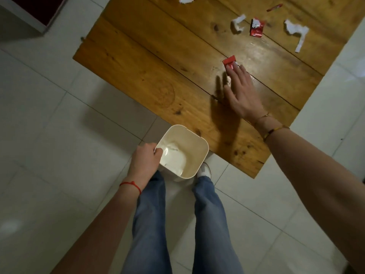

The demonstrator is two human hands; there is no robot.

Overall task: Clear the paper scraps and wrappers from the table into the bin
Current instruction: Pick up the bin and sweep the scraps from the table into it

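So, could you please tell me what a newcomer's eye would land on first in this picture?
Probably the right hand stretched over the wooden table, fingertips on a red wrapper. Next, the cream bin held by its rim in the left hand at the table's near edge, and white paper scraps farther back.

The scene is dim and warm-toned, with soft overall focus and slight video smearing. Light falls from above and to the right: the right hand [240, 89] throws a dark, fingered shadow toward nine o'clock on the varnished brown plank tabletop [150, 62]. A pale sheen of glare lies on that wood at about one o'clock of the hand. The white glossy floor tiles [39, 107] carry a faint bright reflection at eight o'clock of the frame. The cream plastic bin [199, 153] glows brightest inside. Wide-angle distortion stretches both forearms toward the lower corners, where the picture blurs and darkens.
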